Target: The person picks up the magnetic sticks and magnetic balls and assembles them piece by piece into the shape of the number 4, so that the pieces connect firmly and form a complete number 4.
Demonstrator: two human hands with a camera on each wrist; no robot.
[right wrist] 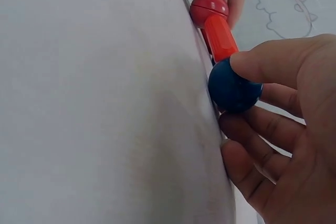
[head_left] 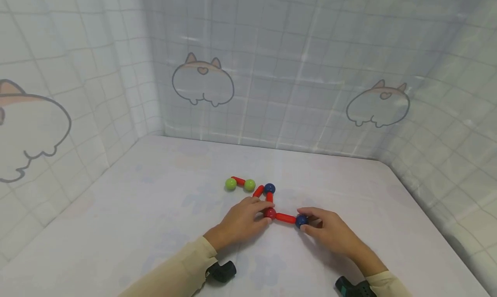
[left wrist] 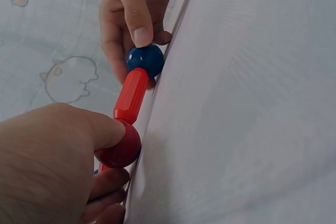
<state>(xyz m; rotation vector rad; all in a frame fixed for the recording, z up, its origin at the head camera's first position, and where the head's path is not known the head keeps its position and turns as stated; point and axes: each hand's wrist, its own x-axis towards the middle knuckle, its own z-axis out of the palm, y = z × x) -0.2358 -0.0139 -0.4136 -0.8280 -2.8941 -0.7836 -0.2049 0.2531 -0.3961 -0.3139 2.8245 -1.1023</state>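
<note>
My left hand (head_left: 245,218) pinches a red ball (head_left: 269,213) between thumb and fingers. A red rod (head_left: 286,218) runs from that ball to a dark blue ball (head_left: 301,221), which my right hand (head_left: 330,229) grips with thumb and fingertips. In both wrist views the rod (left wrist: 130,96) meets the blue ball (right wrist: 234,85) and the red ball (right wrist: 209,11) at its ends. Another red rod (head_left: 269,197) leads back from the red ball to a second blue ball (head_left: 269,188). From there a further red rod (head_left: 258,191) slants toward my left hand, its lower end hidden.
Behind my left hand lie two green balls, the left one (head_left: 231,184) and the right one (head_left: 250,185), with a red rod (head_left: 239,181) between them. All lies on a white table (head_left: 163,180). Grid-patterned curtains (head_left: 272,72) close off the back and sides.
</note>
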